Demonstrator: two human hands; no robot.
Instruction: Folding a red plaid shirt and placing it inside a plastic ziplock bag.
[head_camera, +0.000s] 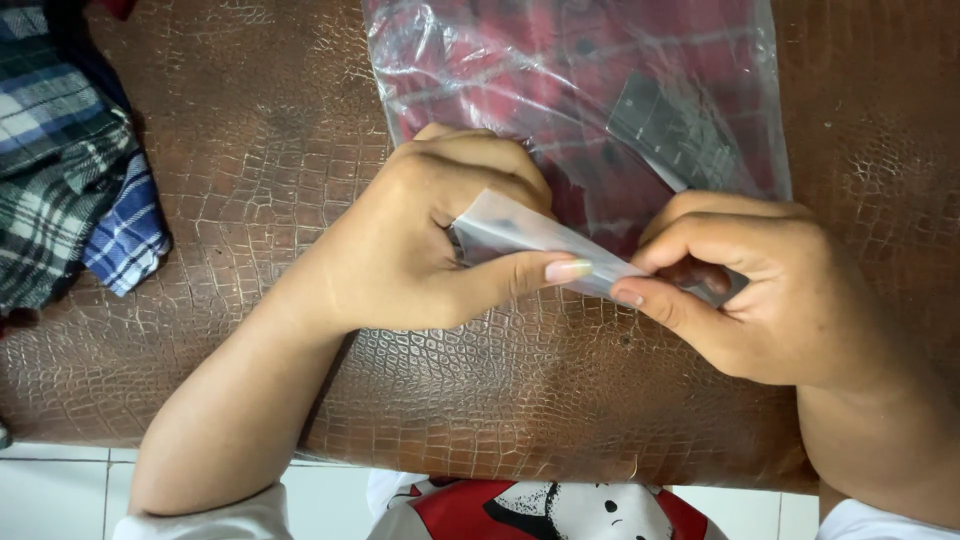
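A clear plastic bag (560, 90) holding a folded red plaid garment lies on a brown scale-textured surface (250, 150). Its near flap (520, 235) is folded over toward me. My left hand (430, 240) pinches the flap's left part between thumb and fingers. My right hand (760, 290) pinches the flap's right end, fingers curled over the bag's edge. Both hands rest at the bag's near edge, thumbs almost meeting in the middle.
A pile of blue, green and white plaid cloth (70, 160) lies at the left edge of the brown surface. White floor tiles (60, 490) show below the near edge. My white sleeves and a red-and-white shirt (540, 510) are at the bottom.
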